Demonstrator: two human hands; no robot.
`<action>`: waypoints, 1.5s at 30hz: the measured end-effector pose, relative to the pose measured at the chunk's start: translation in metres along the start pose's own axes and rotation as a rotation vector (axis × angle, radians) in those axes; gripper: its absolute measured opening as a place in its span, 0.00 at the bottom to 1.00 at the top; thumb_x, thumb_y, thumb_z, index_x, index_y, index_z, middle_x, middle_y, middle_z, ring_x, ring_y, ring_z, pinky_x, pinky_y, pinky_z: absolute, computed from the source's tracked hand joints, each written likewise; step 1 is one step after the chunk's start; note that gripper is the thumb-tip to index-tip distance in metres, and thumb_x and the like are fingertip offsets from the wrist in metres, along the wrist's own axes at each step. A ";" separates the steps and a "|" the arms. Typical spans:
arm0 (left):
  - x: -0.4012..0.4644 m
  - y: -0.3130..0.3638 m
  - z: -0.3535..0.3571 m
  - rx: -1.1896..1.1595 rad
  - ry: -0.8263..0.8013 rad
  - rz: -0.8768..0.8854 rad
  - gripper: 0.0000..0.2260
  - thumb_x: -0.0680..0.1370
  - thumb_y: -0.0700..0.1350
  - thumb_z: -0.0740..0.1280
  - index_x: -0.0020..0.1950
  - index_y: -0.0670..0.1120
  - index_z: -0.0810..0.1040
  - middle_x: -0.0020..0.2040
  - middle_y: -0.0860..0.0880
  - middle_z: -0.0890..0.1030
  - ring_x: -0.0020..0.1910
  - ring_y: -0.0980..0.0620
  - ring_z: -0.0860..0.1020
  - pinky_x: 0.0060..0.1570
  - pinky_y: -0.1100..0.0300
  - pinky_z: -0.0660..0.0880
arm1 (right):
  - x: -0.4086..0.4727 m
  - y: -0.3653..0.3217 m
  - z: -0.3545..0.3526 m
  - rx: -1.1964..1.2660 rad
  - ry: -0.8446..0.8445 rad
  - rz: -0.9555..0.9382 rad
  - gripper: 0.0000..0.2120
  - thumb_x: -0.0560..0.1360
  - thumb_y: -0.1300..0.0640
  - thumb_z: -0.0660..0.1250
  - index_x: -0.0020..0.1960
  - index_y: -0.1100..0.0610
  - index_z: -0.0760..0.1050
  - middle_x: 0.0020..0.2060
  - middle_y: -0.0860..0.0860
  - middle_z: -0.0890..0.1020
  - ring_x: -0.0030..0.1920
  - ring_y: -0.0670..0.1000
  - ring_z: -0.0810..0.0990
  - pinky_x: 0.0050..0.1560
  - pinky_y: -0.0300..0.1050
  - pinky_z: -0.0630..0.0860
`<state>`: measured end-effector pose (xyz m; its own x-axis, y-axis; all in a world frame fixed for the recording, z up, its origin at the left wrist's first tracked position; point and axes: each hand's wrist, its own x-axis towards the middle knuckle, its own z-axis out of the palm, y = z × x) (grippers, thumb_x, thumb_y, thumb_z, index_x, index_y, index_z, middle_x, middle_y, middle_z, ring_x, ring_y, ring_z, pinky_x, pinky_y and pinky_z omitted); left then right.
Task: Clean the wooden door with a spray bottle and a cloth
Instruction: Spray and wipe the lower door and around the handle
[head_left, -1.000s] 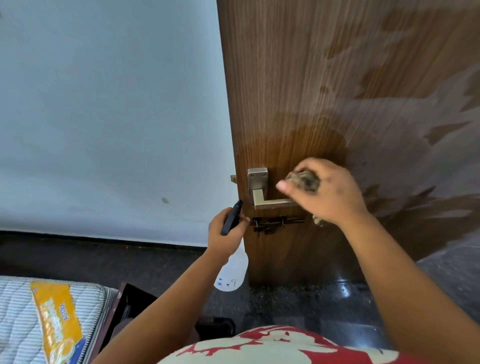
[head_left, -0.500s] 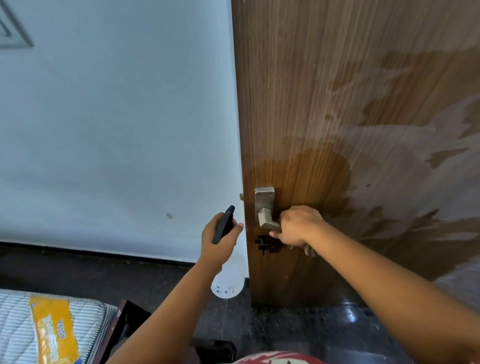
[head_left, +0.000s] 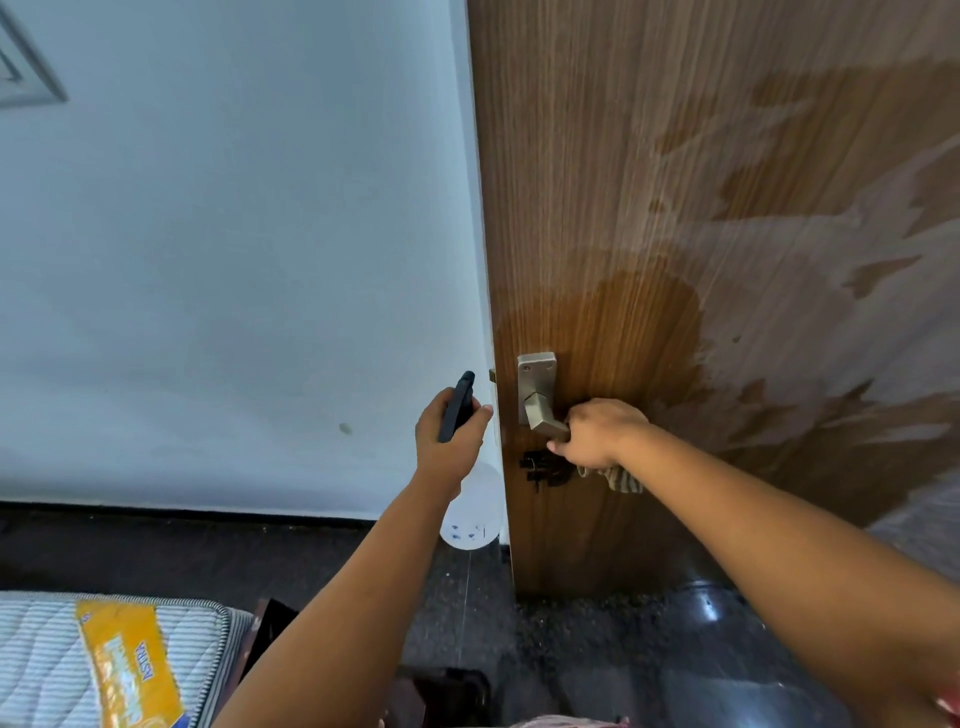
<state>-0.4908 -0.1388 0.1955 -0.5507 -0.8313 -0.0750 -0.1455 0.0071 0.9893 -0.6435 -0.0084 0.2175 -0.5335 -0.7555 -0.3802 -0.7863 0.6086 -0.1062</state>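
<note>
The wooden door fills the right side, streaked with wet and dry patches. My right hand grips the metal lever handle with the cloth bunched in it; a striped corner of cloth hangs below my wrist. My left hand holds the spray bottle by its dark trigger head, just left of the door's edge. The bottle's white body hangs below my hand.
A black latch sits under the handle. A pale wall stands to the left, above a dark floor. A striped mattress with a yellow label lies at the lower left, beside a dark wooden frame.
My right hand dropped from above the lever onto it and now grips it with the cloth. The view pulled back and tilted up. My left hand stayed beside the door's edge.
</note>
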 end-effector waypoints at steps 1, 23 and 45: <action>-0.003 0.000 0.001 0.006 -0.006 0.003 0.06 0.78 0.43 0.73 0.49 0.52 0.78 0.43 0.48 0.81 0.39 0.52 0.79 0.37 0.66 0.80 | -0.003 0.000 0.000 0.001 -0.007 0.003 0.14 0.78 0.38 0.59 0.47 0.48 0.71 0.41 0.46 0.77 0.45 0.49 0.78 0.49 0.47 0.76; -0.110 -0.010 -0.014 0.088 0.042 0.043 0.09 0.77 0.44 0.73 0.45 0.57 0.76 0.43 0.49 0.81 0.41 0.50 0.79 0.44 0.54 0.82 | -0.098 0.005 0.021 -0.017 -0.027 0.035 0.20 0.75 0.39 0.65 0.59 0.52 0.75 0.47 0.49 0.79 0.46 0.50 0.77 0.42 0.46 0.74; -0.225 0.021 0.019 0.159 -0.760 0.095 0.08 0.77 0.38 0.72 0.56 0.46 0.82 0.39 0.51 0.84 0.36 0.56 0.81 0.34 0.62 0.76 | -0.314 0.082 0.202 1.244 -0.251 0.856 0.14 0.78 0.55 0.67 0.35 0.59 0.76 0.26 0.55 0.79 0.25 0.52 0.78 0.35 0.43 0.76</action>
<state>-0.3862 0.0588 0.2311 -0.9702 -0.2146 -0.1126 -0.1539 0.1866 0.9703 -0.4772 0.3279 0.1425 -0.5113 -0.1019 -0.8533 0.5397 0.7347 -0.4111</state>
